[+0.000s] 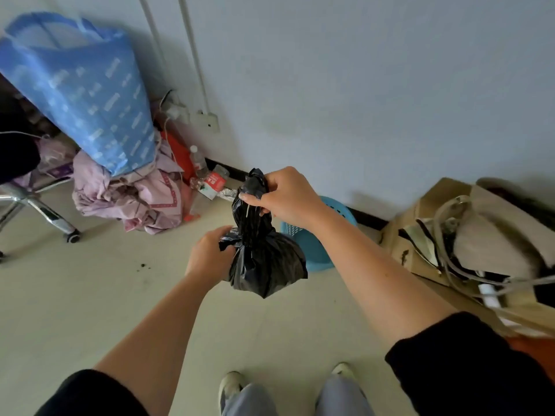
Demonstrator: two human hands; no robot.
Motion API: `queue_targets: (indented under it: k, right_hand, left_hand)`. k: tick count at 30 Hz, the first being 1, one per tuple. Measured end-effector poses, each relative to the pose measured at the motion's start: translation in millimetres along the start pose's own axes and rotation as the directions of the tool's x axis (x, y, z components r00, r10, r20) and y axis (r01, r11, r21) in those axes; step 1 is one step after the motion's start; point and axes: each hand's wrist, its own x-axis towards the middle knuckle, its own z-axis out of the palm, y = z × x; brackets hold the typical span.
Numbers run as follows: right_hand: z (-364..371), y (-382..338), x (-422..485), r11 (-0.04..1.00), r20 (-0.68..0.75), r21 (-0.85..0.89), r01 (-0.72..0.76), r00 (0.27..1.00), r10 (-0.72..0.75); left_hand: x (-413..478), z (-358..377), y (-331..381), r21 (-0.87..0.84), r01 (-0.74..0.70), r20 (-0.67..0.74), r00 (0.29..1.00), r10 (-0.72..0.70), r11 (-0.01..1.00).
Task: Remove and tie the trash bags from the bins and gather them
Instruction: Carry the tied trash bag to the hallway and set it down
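Observation:
A small black trash bag (267,262) hangs in the air in front of me, full at the bottom and twisted into a neck above. My right hand (285,196) grips the upper end of that neck and holds it up. My left hand (210,253) pinches the bag at the base of the neck, on its left side. Behind the bag stands a light blue plastic bin (315,247) on the floor near the wall, partly hidden by the bag and my right forearm.
A big blue woven bag (87,88) leans over a heap of pink cloth (129,193) at the left, with bottles and litter (210,181) by the wall. A chair's chrome base (39,211) is far left. Cardboard boxes with cables (468,244) fill the right.

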Motion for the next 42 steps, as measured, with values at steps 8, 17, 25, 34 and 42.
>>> queue_targets:
  k: [8, 17, 25, 34, 42]
  right_hand:
    - [-110, -105, -110, 0.99, -0.212, -0.112, -0.091, 0.975, 0.065]
    - [-205, -109, -256, 0.96, -0.489, -0.065, -0.272, 0.848, 0.207]
    - [-303, -88, -397, 0.934, -0.714, -0.057, -0.353, 0.669, 0.209]
    - [-407, -26, -599, 0.905, -0.808, 0.058, -0.422, 0.513, 0.291]
    - [-501, 41, -766, 0.854, -0.887, 0.175, -0.49, 0.297, 0.352]
  left_hand:
    - [-77, -52, 147, 0.019, -0.141, 0.144, 0.98, 0.137, 0.99]
    - [-146, -20, 255, 0.052, -0.47, 0.377, 0.827, 0.418, 0.881]
    - [-231, 55, 378, -0.046, -0.721, 0.452, 0.602, 0.658, 0.691]
    - [-379, 216, 509, -0.248, -0.815, 0.517, 0.346, 0.783, 0.524]
    - [-520, 342, 612, -0.388, -0.839, 0.552, 0.119, 0.825, 0.381]
